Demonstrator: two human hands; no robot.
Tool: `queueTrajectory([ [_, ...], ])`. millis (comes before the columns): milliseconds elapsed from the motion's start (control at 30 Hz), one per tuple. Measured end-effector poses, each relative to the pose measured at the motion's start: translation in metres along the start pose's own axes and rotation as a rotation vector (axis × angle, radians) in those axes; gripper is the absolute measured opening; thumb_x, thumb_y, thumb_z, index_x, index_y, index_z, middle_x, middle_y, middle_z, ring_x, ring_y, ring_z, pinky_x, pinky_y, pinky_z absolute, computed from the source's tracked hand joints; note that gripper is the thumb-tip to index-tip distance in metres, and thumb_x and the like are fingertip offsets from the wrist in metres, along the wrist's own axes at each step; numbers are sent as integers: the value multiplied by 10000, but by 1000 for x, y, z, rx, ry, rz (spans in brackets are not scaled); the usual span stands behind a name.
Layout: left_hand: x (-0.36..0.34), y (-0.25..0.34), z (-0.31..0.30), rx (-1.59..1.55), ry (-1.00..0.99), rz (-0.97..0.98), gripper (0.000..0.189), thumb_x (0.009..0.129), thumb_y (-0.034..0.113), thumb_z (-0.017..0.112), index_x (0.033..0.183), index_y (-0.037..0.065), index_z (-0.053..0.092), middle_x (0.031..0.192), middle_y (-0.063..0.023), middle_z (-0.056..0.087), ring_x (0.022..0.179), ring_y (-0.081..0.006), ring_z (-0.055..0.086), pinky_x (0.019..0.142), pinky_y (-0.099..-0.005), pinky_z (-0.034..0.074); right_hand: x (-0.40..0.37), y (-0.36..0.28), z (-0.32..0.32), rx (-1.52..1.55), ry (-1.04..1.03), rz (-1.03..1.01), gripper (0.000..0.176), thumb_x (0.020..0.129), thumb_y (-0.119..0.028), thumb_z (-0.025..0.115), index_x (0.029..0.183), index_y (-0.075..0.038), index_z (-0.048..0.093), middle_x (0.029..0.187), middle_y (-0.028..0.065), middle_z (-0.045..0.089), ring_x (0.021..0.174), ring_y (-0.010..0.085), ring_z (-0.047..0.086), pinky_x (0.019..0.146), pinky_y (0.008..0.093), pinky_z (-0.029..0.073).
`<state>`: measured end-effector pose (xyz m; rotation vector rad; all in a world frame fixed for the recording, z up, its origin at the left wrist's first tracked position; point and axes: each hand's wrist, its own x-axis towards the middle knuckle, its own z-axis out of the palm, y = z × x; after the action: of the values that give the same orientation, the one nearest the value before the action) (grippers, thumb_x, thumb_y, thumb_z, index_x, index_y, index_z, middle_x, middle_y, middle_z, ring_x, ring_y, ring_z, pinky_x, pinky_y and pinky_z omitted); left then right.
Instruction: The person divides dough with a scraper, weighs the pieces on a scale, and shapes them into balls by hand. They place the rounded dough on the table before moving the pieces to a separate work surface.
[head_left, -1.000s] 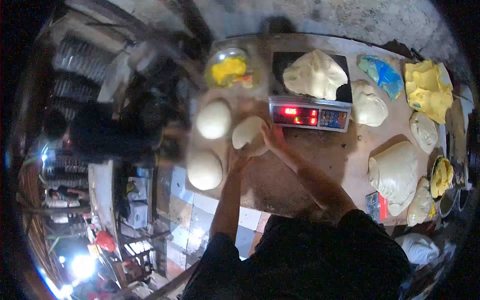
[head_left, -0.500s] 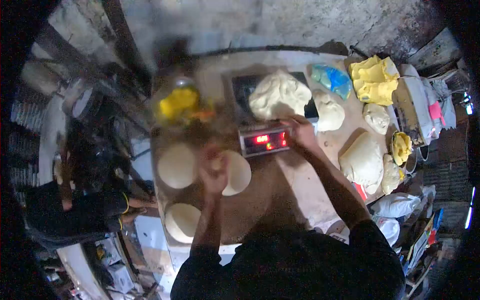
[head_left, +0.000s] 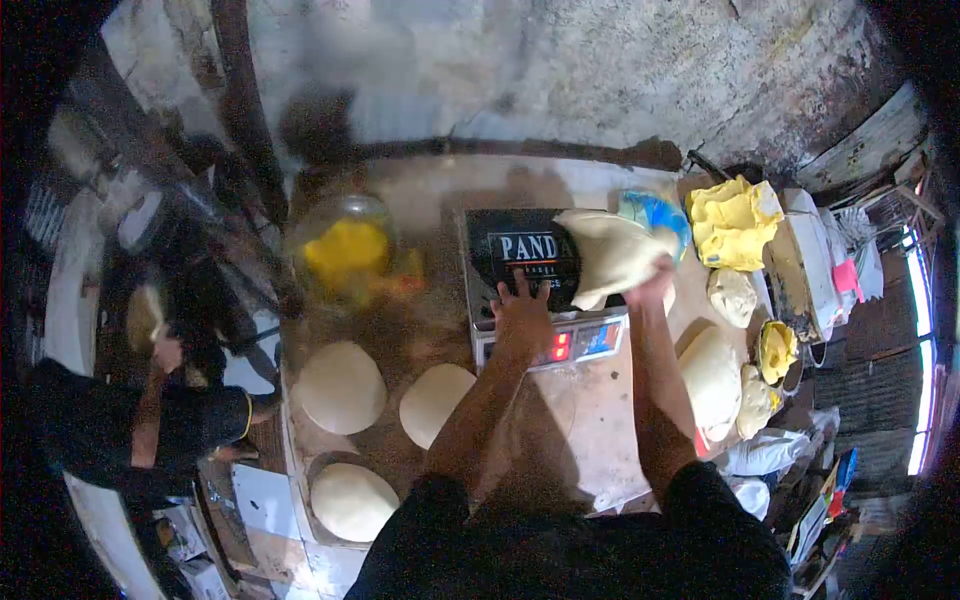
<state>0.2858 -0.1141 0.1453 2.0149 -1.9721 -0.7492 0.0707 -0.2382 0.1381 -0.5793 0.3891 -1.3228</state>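
Observation:
My left hand point(head_left: 524, 318) rests with its fingers spread on the front part of the black-topped scale point(head_left: 490, 245), whose red display is lit. My right hand point(head_left: 650, 286) grips a large piece of pale dough point(head_left: 615, 255), lifted over the right side of the scale and stretched, with its edge hanging down. Three round dough pieces lie at the left: one point(head_left: 341, 388) behind, one point(head_left: 436, 404) beside my left forearm, and one point(head_left: 354, 503) near the front edge.
A clear bowl with yellow stuff point(head_left: 347, 250) stands at the back left. On the right are a yellow mass point(head_left: 733, 222), a blue bag point(head_left: 657, 217), a large dough piece point(head_left: 711, 383) and a small yellow bowl point(head_left: 777, 349). A co-worker point(head_left: 150, 425) is at the far left.
The large dough has come off the scale's middle to the right, now in my right hand. My left hand has moved from the round dough onto the scale. The view has shifted.

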Motion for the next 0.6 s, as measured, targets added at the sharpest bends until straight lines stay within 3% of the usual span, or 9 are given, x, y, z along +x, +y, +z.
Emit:
queueTrajectory([
  [33,19,0,21,40,3,-83,481,890,334,466,1354,225,401,1452,-250,168,1287,-494,222,972,-620,282,-18,-6,-16,67,95,-173,580,682,-233,494,1201,25,468,1192,196,529,1100,343,510,972,471,411],
  [133,43,29,43,-9,85,-408,550,884,442,477,1389,285,323,1476,-218,126,1306,-481,182,986,-616,261,-58,-41,-79,-82,-244,-200,563,776,-367,437,1243,-53,447,1202,134,528,1126,299,502,958,439,414],
  [200,103,2,127,256,199,-504,629,859,511,495,1409,362,229,1485,-210,89,1305,-490,167,990,-631,233,-130,-65,3,-137,34,73,619,820,-437,503,1251,3,434,1156,165,550,989,297,581,880,406,483],
  [267,44,29,46,442,149,-149,549,881,330,446,1403,239,303,1332,-349,330,1062,-514,478,861,-639,367,-169,-86,-18,-311,-229,580,554,702,-148,530,1240,-24,478,1156,175,559,1012,306,569,831,380,505],
  [367,50,13,66,399,202,-85,612,861,386,495,1410,218,284,1317,-283,397,1106,-412,485,931,-594,331,-250,-51,23,-1055,-544,868,594,719,-189,697,1229,14,470,1072,178,606,953,256,605,814,362,508],
  [400,48,11,72,388,283,-100,663,846,429,538,1416,227,267,1351,-229,394,1180,-368,451,994,-606,265,-277,-27,4,-1381,-932,552,573,676,-160,707,1181,27,514,1053,193,620,945,248,610,815,367,495],
  [467,9,35,33,291,55,-176,600,834,327,552,1381,197,342,1249,-199,502,1063,-349,544,973,-566,326,-311,-3,-8,-1456,-1120,702,474,623,-144,702,1068,-31,581,906,194,621,904,349,596,807,397,471],
  [567,-20,-12,71,-103,655,177,464,828,332,569,1228,114,483,1112,-183,587,948,-310,601,840,-450,468,-295,-5,-19,-1248,-1329,582,438,631,-181,732,1025,-56,587,878,173,607,879,370,581,826,406,456],
  [600,-31,-47,114,72,855,227,478,854,390,549,1209,76,486,1107,-155,596,932,-294,603,821,-409,484,-275,-12,-28,-1321,-1392,295,463,636,-204,747,1039,-51,578,940,164,598,920,346,572,852,405,444],
])
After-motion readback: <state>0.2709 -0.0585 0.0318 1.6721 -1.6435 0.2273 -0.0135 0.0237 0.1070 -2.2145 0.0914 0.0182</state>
